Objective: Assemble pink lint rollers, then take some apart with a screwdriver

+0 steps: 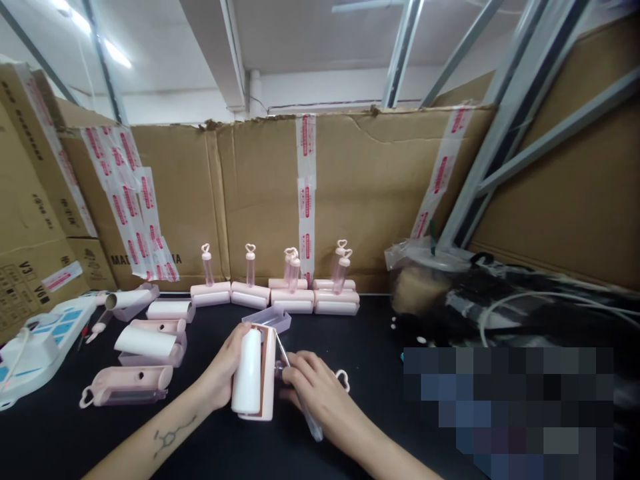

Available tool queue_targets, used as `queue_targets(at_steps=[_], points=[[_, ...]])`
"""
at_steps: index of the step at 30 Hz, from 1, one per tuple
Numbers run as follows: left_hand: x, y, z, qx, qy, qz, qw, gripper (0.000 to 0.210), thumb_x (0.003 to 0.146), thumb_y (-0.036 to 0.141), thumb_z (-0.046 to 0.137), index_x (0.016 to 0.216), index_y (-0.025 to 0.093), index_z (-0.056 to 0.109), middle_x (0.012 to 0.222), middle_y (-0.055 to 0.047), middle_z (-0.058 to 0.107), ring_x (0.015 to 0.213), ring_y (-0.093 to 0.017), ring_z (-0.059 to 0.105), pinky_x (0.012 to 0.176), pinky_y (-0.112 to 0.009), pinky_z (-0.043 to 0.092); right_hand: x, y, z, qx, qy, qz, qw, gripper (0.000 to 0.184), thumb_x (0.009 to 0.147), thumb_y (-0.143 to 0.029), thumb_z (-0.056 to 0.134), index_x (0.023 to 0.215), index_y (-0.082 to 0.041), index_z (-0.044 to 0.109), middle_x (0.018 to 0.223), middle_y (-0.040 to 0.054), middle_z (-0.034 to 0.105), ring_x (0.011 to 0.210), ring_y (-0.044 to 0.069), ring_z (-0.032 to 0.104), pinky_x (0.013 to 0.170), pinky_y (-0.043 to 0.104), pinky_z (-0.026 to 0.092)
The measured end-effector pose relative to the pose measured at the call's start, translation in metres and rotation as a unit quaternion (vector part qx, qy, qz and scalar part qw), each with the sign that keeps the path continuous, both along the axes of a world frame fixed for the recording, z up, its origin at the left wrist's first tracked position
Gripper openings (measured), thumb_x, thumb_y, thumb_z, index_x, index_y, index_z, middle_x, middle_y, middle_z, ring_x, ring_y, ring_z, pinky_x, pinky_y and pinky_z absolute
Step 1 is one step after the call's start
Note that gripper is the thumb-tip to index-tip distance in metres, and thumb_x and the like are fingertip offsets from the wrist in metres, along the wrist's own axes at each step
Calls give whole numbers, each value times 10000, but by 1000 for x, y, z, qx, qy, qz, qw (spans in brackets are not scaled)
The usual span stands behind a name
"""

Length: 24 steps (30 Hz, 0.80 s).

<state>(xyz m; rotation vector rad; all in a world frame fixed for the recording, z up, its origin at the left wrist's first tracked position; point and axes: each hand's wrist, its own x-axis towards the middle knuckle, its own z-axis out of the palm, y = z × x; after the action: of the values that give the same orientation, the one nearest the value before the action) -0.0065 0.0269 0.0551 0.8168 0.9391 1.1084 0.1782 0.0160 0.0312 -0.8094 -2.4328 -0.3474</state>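
Note:
My left hand (227,373) grips a pink case with a white paper roll (247,373), which looks like a lint roller, held upright over the black table. My right hand (313,390) is closed around a slim tool (311,420) with a thin metal shaft and a clear end. The shaft's tip touches or nearly touches the case's upper right edge. A pink heart-shaped loop (343,380) shows behind my right hand, with part of a clear purplish tube by the fingers; whether the hand also holds it I cannot tell. Behind the case lies a translucent purple cover (273,320).
Several pink rollers (293,301) with upright heart-topped handles line the back. More cases and rolls (150,340) lie at left, beside a white power strip (55,330). A plastic drink cup (423,273) and black bundle stand at right. Cardboard (265,200) walls the table.

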Motion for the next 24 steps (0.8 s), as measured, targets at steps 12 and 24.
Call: queue_targets(at_steps=[12, 24], points=[[-35, 17, 30, 116, -15, 231, 966, 289, 760, 437, 488, 930, 204, 467, 670, 31, 564, 569, -134, 589, 627, -355, 545, 37, 11, 43, -76, 97, -36, 992, 116, 853, -110, 410, 790, -198, 452, 844, 56, 548, 746, 176, 505, 653, 287, 423], [-38, 20, 9, 285, 475, 9, 833, 407, 628, 259, 609, 1026, 249, 525, 913, -23, 623, 781, -231, 590, 707, -315, 420, 34, 5, 44, -268, -3, 25, 963, 147, 888, -328, 465, 877, -204, 543, 817, 23, 601, 753, 157, 563, 672, 250, 413]])
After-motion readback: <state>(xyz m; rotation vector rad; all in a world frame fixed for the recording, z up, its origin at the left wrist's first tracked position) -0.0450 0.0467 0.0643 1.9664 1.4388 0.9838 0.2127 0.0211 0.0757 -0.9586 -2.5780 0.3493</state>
